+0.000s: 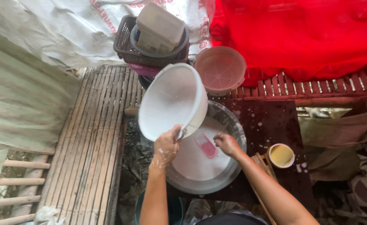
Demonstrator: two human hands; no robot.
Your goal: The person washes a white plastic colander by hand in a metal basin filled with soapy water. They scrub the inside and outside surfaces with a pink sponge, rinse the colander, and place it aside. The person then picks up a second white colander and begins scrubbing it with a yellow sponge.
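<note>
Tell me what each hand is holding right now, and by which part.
The left hand grips the white perforated plastic colander by its lower rim, tilted above the round metal basin. The right hand holds nothing visible.

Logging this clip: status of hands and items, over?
Left hand grips white plastic colander, tilted up. Right hand in metal basin of white liquid, beside pink scoop. Nothing obstructing.

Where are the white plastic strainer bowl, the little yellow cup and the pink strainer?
white plastic strainer bowl (169, 100), head view, inner mesh
little yellow cup (281, 155), head view, yellow inside
pink strainer (220, 68), head view, inner bottom
</note>
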